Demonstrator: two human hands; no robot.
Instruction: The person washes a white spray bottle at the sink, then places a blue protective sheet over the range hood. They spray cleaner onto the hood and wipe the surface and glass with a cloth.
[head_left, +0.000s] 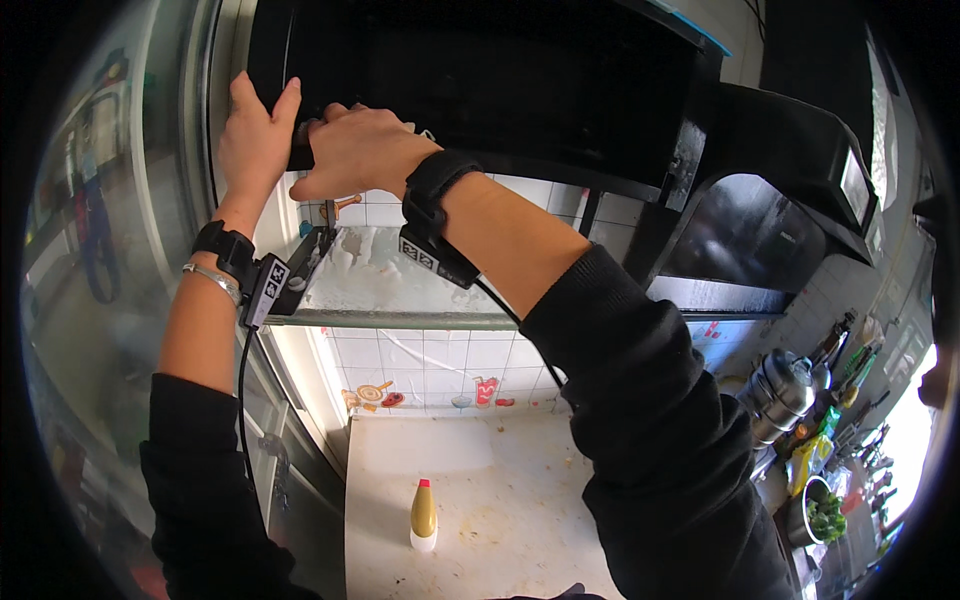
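Note:
My left hand (257, 142) is raised against the left end of a large black cabinet or appliance (510, 82). Two of its digits point up, spread apart; the others are hidden. Close beside it, my right hand (367, 146) lies at the lower left edge of the black front, fingers bent and tips hidden. Small pale bits show just behind its knuckles; what they belong to is unclear. Below both hands runs a shelf (390, 281) with a worn, stained top and a dark object (307, 266) at its left end. Each wrist wears a black strap with a cabled module.
On the white countertop (510, 517) stands a yellow squeeze bottle (424, 517) with a red cap. Sliding glass panels (169, 150) border the left. To the right are a black range hood (750, 225), a steel pot (780, 390) and a metal container of leafy greens (810, 517).

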